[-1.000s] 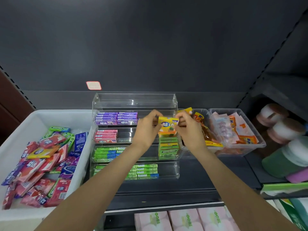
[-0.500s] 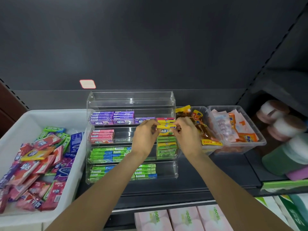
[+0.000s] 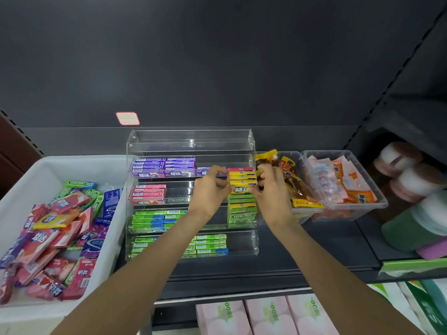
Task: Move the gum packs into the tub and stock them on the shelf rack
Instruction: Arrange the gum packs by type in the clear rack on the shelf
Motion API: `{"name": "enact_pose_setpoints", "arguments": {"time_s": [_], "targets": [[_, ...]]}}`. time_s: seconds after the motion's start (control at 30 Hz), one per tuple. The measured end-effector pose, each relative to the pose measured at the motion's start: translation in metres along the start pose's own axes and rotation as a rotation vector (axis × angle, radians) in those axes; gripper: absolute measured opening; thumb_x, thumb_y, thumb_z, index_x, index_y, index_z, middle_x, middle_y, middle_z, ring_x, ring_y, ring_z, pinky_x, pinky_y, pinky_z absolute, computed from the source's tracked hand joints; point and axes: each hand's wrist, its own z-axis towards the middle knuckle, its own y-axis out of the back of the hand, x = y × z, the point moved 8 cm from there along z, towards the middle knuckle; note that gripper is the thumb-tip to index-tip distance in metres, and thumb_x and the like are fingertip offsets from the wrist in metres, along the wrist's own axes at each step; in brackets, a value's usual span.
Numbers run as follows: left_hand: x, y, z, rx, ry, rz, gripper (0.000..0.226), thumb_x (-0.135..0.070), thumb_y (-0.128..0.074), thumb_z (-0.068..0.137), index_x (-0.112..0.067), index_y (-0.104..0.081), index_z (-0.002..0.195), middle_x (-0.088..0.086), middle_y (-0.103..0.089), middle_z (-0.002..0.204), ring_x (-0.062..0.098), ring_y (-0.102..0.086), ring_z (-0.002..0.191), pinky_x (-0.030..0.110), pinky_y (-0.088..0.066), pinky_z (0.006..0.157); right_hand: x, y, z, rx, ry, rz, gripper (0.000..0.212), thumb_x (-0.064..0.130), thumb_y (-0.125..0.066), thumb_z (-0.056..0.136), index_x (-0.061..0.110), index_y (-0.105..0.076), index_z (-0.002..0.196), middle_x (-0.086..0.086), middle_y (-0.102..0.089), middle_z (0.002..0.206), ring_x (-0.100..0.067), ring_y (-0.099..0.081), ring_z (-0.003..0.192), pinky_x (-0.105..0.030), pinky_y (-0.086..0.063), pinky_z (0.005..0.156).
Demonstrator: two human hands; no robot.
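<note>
A clear acrylic shelf rack [image 3: 191, 143] stands on the dark shelf with rows of purple, pink and green gum packs on its tiers. Both hands are at a stack of yellow gum packs [image 3: 242, 179] on the right side of the upper tiers. My left hand [image 3: 210, 187] pinches the stack's left end and my right hand [image 3: 269, 189] pinches its right end. Green Doublemint packs [image 3: 242, 215] stand just below. The white tub [image 3: 55, 165] at the left holds several loose red, pink, purple and green gum packs.
Two clear bins [image 3: 343, 201] of snack packets stand right of the rack. Round containers [image 3: 411, 180] fill the shelf at the far right. Pink tissue packs [image 3: 268, 315] lie on the level below. A red-edged label [image 3: 127, 118] is stuck on the back wall.
The yellow packs went from held upright in front of the rack to lying flat on a tier. Both hands followed them down and forward, still at the ends.
</note>
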Motion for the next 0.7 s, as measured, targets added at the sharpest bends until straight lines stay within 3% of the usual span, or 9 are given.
{"name": "enact_pose_setpoints", "arguments": {"time_s": [0.07,0.17,0.23,0.33,0.57,0.7], "targets": [[0.004,-0.002,-0.001,0.036,0.067,-0.162,0.046,-0.017,-0.068,0.085,-0.016,-0.052,0.128,0.001,-0.071,0.092,0.016,-0.069,0.08,0.028,-0.057,0.075,-0.006,-0.002,0.003,0.052,-0.044,0.053,0.055,0.016,-0.066,0.085,0.022,-0.04,0.133,-0.004,-0.047,0.127,-0.018,-0.059,0.105,-0.036,-0.056,0.084],[0.002,-0.005,-0.002,0.087,0.111,-0.262,0.051,-0.012,-0.065,0.087,-0.013,-0.048,0.135,0.003,-0.069,0.091,0.017,-0.068,0.082,0.019,-0.057,0.068,-0.004,-0.005,0.006,0.145,-0.012,0.066,0.056,0.02,-0.067,0.085,0.018,-0.046,0.136,-0.005,-0.056,0.119,-0.015,-0.061,0.099,-0.026,-0.052,0.087],[0.0,-0.005,0.001,0.095,0.131,-0.276,0.049,-0.01,-0.065,0.087,-0.012,-0.05,0.133,0.003,-0.068,0.089,0.014,-0.066,0.076,0.017,-0.056,0.066,0.0,-0.003,0.007,0.169,0.012,0.07,0.053,0.023,-0.066,0.086,0.015,-0.049,0.135,-0.007,-0.059,0.114,-0.013,-0.062,0.09,-0.02,-0.049,0.08],[0.003,-0.005,0.006,0.098,0.193,-0.324,0.045,-0.009,-0.067,0.085,-0.013,-0.055,0.128,0.005,-0.069,0.086,0.011,-0.064,0.069,0.021,-0.057,0.068,0.005,0.003,0.008,0.147,-0.001,0.121,0.044,0.024,-0.062,0.089,0.012,-0.054,0.13,-0.009,-0.064,0.111,-0.017,-0.064,0.092,-0.019,-0.046,0.077],[0.009,-0.003,0.014,0.108,0.24,-0.353,0.041,-0.004,-0.067,0.082,-0.011,-0.06,0.122,0.016,-0.069,0.103,0.024,-0.07,0.084,0.03,-0.058,0.074,-0.005,0.0,0.013,0.167,-0.168,0.342,0.028,0.013,-0.064,0.088,0.008,-0.06,0.115,-0.006,-0.067,0.104,-0.012,-0.06,0.089,-0.019,-0.046,0.073],[0.008,-0.008,0.014,0.113,0.255,-0.377,0.038,-0.005,-0.067,0.083,-0.014,-0.059,0.119,0.009,-0.07,0.089,0.019,-0.069,0.076,0.027,-0.058,0.07,-0.005,0.002,0.017,0.17,-0.183,0.335,0.033,0.012,-0.064,0.087,0.01,-0.057,0.119,-0.002,-0.064,0.105,-0.014,-0.061,0.095,-0.02,-0.045,0.076]]}}
